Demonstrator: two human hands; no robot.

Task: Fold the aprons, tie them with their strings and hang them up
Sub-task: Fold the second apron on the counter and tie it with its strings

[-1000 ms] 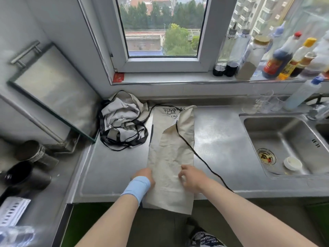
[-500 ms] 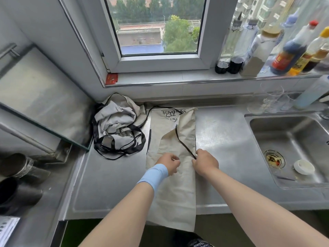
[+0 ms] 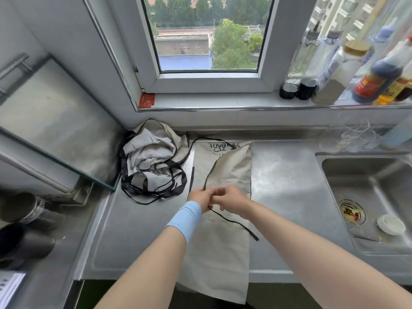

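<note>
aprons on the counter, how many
2: one beige apron spread flat in the middle, one crumpled grey apron heaped to its left; that heap may hide another.

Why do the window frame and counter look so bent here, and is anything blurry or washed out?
In the head view, the wide-angle lens splays and bends the window frame and counter; daylight through the window gives soft sheen on the steel; the sill bottles at far right are pale and smeared; the left hand and right hand, meeting over the black string, are motion-blurred.
</note>
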